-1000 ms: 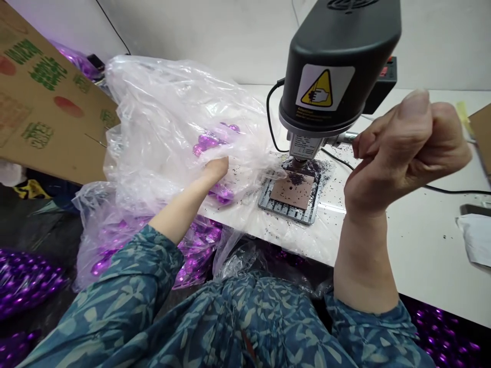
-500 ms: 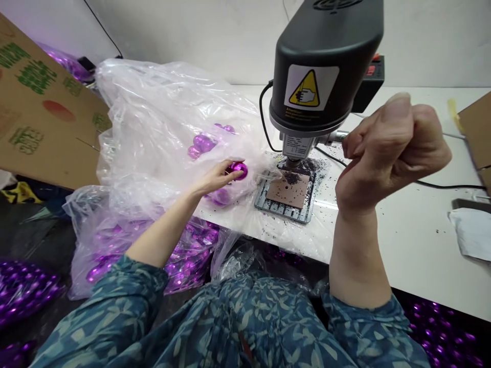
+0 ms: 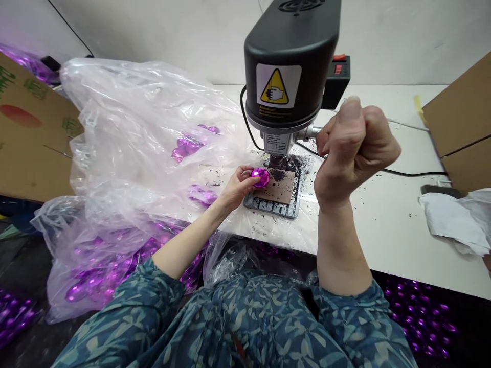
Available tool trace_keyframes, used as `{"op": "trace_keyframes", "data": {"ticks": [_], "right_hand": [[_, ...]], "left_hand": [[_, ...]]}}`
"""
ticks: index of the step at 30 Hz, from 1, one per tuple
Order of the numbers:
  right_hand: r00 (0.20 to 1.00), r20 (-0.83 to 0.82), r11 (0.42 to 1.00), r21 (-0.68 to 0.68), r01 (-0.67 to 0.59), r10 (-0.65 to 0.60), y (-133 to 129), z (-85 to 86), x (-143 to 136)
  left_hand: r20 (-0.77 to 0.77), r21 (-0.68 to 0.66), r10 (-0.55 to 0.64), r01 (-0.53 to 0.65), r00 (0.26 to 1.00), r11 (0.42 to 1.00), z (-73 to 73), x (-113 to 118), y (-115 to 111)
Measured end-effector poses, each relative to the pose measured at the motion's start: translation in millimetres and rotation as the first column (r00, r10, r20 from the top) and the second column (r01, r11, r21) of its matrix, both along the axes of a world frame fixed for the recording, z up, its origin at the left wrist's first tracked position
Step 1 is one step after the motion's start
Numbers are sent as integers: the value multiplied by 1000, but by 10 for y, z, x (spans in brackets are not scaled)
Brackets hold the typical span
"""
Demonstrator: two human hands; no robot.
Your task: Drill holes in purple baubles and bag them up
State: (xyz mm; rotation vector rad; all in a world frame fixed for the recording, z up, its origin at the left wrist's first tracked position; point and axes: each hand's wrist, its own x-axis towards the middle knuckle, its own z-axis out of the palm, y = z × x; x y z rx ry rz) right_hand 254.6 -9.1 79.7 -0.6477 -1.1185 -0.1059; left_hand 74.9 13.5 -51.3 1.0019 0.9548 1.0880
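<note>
The left hand [image 3: 238, 188] has come away from the plastic bag [image 3: 126, 112] on the left of the drill [image 3: 287, 76]. A second ago it was deep in the bag's folds; half a second ago it held a shiny purple ball [image 3: 260, 177] beside the bag, farther left of the drill. Now the ball, pinched between thumb and fingers, is at the left edge of the brown board [image 3: 282, 193], just below and left of the drill's tip.

The right hand [image 3: 356, 148] has stayed closed in a fist around the lever [image 3: 312, 133] on the drill's right side. The board still lies on the metal base [image 3: 289, 210] below the drill, dark crumbs [image 3: 297, 163] scattered around it on the worktop [image 3: 406, 245]. The view has turned, so more of the cardboard box [image 3: 460, 117] shows, well to the drill's right.
</note>
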Motion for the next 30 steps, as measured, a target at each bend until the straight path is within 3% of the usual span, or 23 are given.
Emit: {"op": "trace_keyframes", "data": {"ticks": [3, 7, 11, 14, 18, 22, 26, 30], "right_hand": [[1000, -5, 999, 42, -29, 29, -2, -4, -3], [997, -17, 993, 87, -80, 81, -14, -27, 3], [1000, 15, 1000, -21, 1, -1, -32, -55, 4], [999, 19, 998, -58, 31, -30, -34, -52, -2], [998, -15, 998, 34, -56, 57, -37, -33, -5], [997, -27, 993, -88, -78, 76, -49, -59, -1], [992, -39, 975, -181, -125, 119, -42, -112, 8], [1000, 0, 979, -202, -23, 24, -43, -97, 3]], "left_hand": [[-92, 142, -5, 19, 996, 990, -98, 72, 56], [-163, 225, -12, 49, 987, 973, -226, 108, 126], [-250, 262, 40, 28, 968, 965, -303, 106, 156], [-275, 294, 25, 60, 961, 954, -311, 117, 157], [-395, 389, 44, 124, 918, 913, -286, 145, 150], [-485, 531, 99, 202, 869, 823, -265, 181, 117], [-488, 617, 107, 256, 866, 744, -259, 234, 45], [-444, 584, 108, 195, 890, 788, -248, 293, -32]]}}
